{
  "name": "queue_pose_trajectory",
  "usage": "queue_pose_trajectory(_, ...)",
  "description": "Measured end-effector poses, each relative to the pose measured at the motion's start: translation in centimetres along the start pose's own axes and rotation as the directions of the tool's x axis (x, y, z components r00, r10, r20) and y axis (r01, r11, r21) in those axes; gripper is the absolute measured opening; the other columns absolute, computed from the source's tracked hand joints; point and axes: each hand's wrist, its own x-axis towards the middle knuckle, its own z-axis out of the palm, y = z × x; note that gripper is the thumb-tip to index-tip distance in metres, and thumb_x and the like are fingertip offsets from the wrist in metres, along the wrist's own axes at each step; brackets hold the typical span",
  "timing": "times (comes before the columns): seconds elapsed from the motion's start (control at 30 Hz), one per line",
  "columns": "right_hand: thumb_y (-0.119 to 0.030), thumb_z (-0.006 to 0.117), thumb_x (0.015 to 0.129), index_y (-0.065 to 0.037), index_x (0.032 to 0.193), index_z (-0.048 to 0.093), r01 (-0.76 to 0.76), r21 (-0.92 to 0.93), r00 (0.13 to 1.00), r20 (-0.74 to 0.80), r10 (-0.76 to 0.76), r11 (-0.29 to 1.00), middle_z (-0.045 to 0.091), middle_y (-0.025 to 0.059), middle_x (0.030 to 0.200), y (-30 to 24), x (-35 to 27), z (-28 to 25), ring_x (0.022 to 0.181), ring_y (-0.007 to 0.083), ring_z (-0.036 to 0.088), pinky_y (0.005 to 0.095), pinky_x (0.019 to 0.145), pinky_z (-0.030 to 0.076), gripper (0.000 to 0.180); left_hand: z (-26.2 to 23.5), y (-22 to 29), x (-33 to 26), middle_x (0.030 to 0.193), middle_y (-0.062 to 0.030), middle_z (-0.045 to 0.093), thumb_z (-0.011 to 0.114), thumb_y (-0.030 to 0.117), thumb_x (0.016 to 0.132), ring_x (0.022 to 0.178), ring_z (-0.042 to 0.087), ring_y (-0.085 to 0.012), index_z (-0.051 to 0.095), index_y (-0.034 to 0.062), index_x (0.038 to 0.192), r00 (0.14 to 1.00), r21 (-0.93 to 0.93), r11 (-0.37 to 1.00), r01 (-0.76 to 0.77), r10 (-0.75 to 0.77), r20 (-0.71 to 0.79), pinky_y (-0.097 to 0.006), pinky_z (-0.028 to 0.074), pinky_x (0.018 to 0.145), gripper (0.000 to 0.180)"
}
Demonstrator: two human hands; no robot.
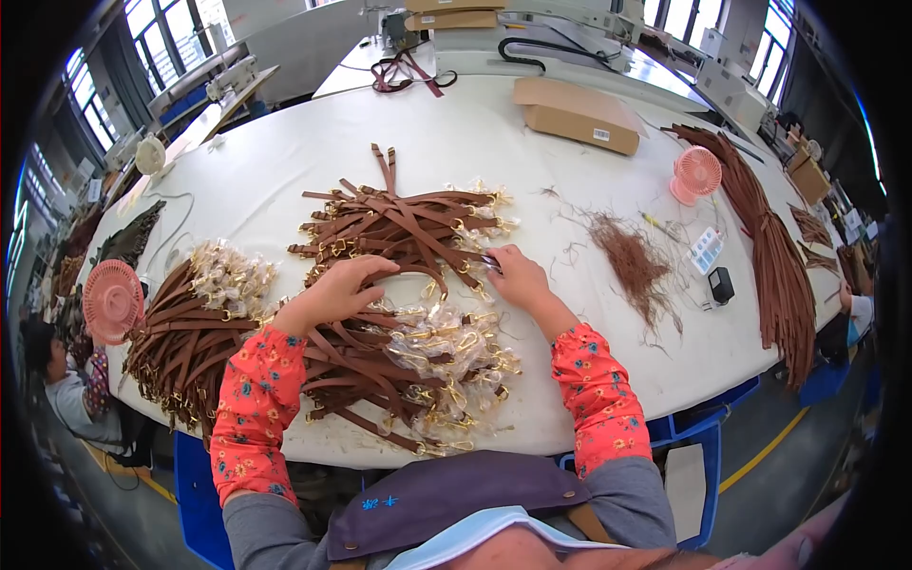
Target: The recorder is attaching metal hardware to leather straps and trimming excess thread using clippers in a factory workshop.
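Note:
Both my hands are over a pile of brown straps [366,223] with gold metal clasps, in the middle of the table. My left hand [342,290] is curled at the near side of this pile, its fingertips closed on a curved brown strap [418,270]. At the pile's right side, my right hand [521,277] is closed around a small dark and shiny tool, apparently thread snips [490,261]; most of it is hidden in the fingers. Nearer to me lie more straps, their clasps wrapped in clear plastic [446,351].
Another strap bundle [190,332] lies left, beside a pink fan [112,302]. To the right are a heap of brown thread scraps [632,261], a second pink fan [696,174], a black adapter [721,285] and long brown strips [774,256]. A cardboard box [579,116] sits at the back.

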Motion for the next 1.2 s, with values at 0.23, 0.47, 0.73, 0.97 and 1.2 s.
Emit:
queue_pose_trajectory(0.23,-0.025,0.065,0.085,-0.010,0.105,0.069,-0.069,0.109,0.975,0.219,0.043,0.992,0.069,0.0138,0.097,0.7,0.3,-1.1,0.091,0.0326,0.066,0.0411,0.079,0.052,0.025,6.3,-2.7,6.0,0.107,-0.0157,0.066,0.059,0.018,0.093,0.095,0.064,-0.0355,0.061,0.0011,0.117,0.939,0.229,0.968,0.106,-0.173,0.296,-0.040,0.052,0.084,0.030)
queue_pose_trajectory(0.47,-0.023,0.070,0.083,-0.006,0.113,0.069,-0.029,0.473,0.972,0.218,-0.084,0.881,0.072,0.0124,0.099,2.9,1.2,0.2,0.088,0.0220,0.067,0.0337,0.081,0.051,0.034,8.4,-2.4,4.5,0.123,-0.0165,0.058,0.065,0.016,0.090,0.104,0.060,-0.0286,0.056,0.0031,0.125,0.992,-0.014,0.995,0.104,-0.102,0.073,-0.037,0.049,0.087,0.038)
queue_pose_trajectory(0.73,-0.020,0.068,0.091,-0.005,0.124,0.065,-0.058,0.609,0.884,0.399,-0.242,0.791,0.072,0.0068,0.103,-0.5,-0.7,0.3,0.094,0.0126,0.064,0.0295,0.086,0.050,0.037,7.9,-2.2,6.3,0.117,-0.0061,0.058,0.077,0.018,0.071,0.120,0.051,-0.0284,0.058,0.0103,0.119,0.992,0.643,0.757,-0.116,0.117,0.041,-0.051,0.020,0.120,0.052)
queue_pose_trajectory(0.97,-0.036,0.062,0.095,-0.006,0.129,0.060,-0.072,0.548,0.875,0.436,-0.211,0.833,0.071,0.0089,0.102,0.7,-0.4,-1.9,0.094,0.0157,0.066,0.0311,0.087,0.050,0.045,7.5,-2.2,6.0,0.091,-0.0060,0.057,0.073,0.014,0.068,0.097,0.058,-0.0239,0.060,0.0079,0.104,0.900,0.652,0.700,-0.292,0.433,-0.062,-0.040,0.043,0.090,0.039)
queue_pose_trajectory(1.2,-0.053,0.042,0.100,-0.007,0.110,0.056,-0.110,0.416,0.907,0.413,-0.080,0.903,0.065,0.0090,0.085,0.4,1.7,-1.2,0.084,0.0246,0.064,0.0374,0.079,0.048,0.049,8.1,-2.3,5.3,0.087,-0.0068,0.059,0.073,0.014,0.067,0.089,0.061,-0.0259,0.055,0.0067,0.104,0.973,0.570,0.796,-0.204,0.228,0.030,-0.038,0.043,0.080,0.042)
